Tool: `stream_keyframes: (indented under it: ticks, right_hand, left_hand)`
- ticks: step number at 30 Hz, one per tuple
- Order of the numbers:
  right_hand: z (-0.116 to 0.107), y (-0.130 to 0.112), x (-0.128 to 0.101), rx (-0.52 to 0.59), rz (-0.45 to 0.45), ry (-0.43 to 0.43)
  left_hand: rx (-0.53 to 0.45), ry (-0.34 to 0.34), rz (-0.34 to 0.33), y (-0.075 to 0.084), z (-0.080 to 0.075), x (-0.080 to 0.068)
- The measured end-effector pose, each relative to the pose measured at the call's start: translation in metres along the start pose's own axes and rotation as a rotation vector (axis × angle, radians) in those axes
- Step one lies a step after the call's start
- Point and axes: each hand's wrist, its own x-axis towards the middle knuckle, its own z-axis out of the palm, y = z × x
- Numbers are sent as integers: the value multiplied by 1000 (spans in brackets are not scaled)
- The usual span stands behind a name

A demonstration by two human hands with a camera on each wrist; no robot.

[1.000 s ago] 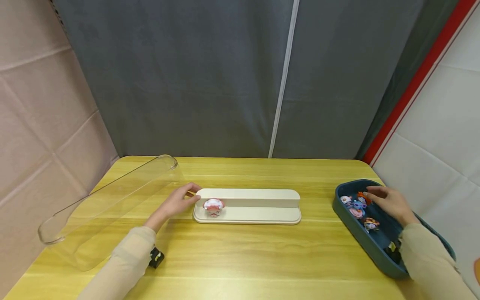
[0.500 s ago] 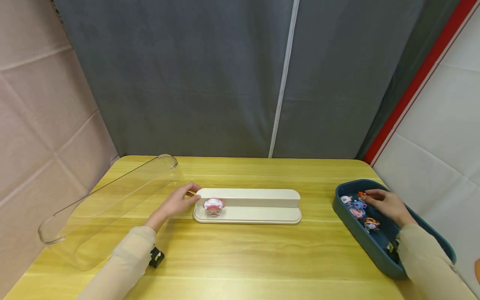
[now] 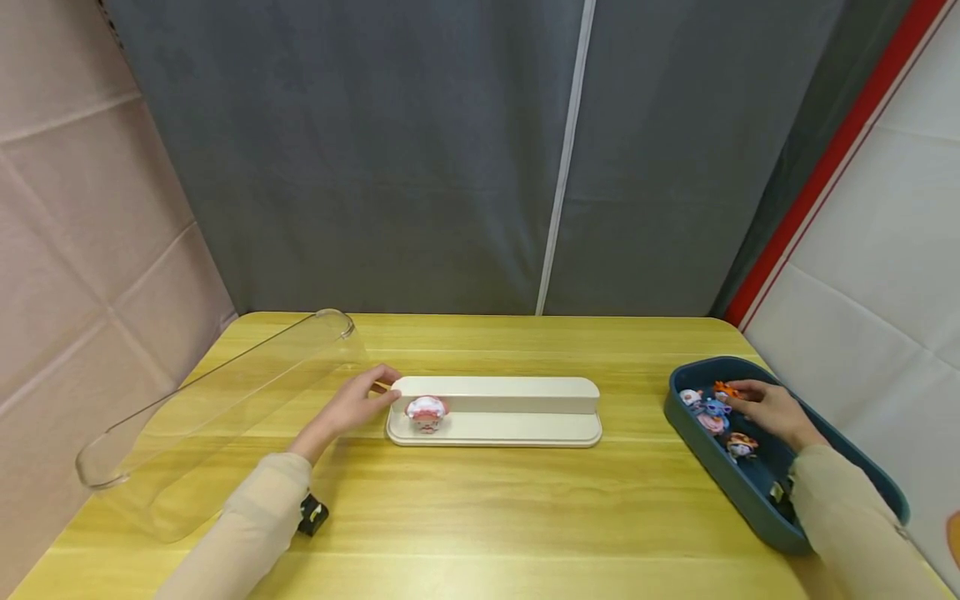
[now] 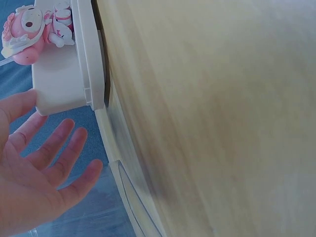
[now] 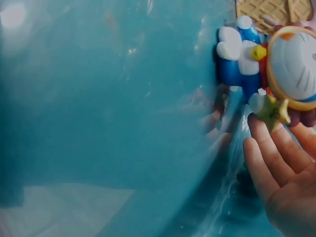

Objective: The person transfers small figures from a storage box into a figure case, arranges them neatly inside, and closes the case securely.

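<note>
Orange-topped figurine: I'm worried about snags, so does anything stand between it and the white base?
Yes: beside the orange-topped figurine lie other figurines, then the blue tray's wall; beyond that, nothing visible on the table before the white base.

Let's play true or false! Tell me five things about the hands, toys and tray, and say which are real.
The left hand touches the long cream plastic base. True.
The small pink-and-white figurine lies in the rounded dark blue tray. False: it stands on the base.
The right hand reaches into the tray. True.
The long clear plastic cover sits over the base. False: it lies apart, on the yellow wooden table.
Several colourful figurines are in the tray. True.
</note>
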Motion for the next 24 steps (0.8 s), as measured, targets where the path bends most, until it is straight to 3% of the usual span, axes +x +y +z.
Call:
stream_keyframes:
  ticks: [24]
  right_hand:
    - [0,2,0,41,41,17]
  left_hand:
    - [2,7,2,2,1,-2]
